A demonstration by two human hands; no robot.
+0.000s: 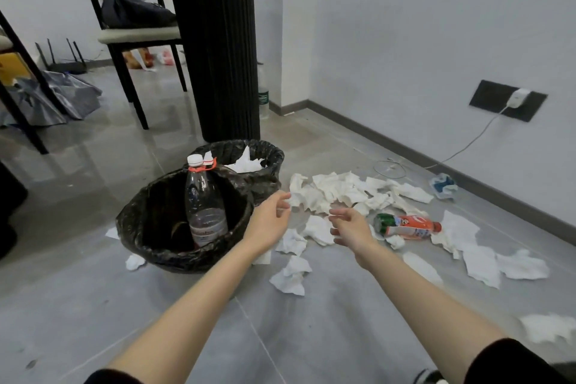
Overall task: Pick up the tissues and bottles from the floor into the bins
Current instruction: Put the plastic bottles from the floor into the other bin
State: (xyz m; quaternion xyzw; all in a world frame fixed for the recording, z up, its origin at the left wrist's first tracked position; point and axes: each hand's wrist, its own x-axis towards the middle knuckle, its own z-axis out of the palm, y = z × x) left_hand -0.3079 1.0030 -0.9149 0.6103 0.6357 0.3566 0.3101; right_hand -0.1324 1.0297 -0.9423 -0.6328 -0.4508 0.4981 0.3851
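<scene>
Two empty hands are held over the floor (93, 274), fingers loosely spread. Left hand (269, 221) is set at the edge of the tissue pile (336, 190). Orange bottle (411, 227) is laid crosswise just right of the right hand (353, 229), green end nearest; that hand is judged closer.

Left hand (270, 220) reaches toward 1 o'clock, right hand (351, 225) toward 11 o'clock; both loosely spread, nothing held.

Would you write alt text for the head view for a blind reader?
A person's left hand and right hand reach, open, toward crumpled white tissues on a grey tiled floor. An orange plastic bottle lies nearby; the nearer black-lined bin holds a clear plastic bottle.
</scene>
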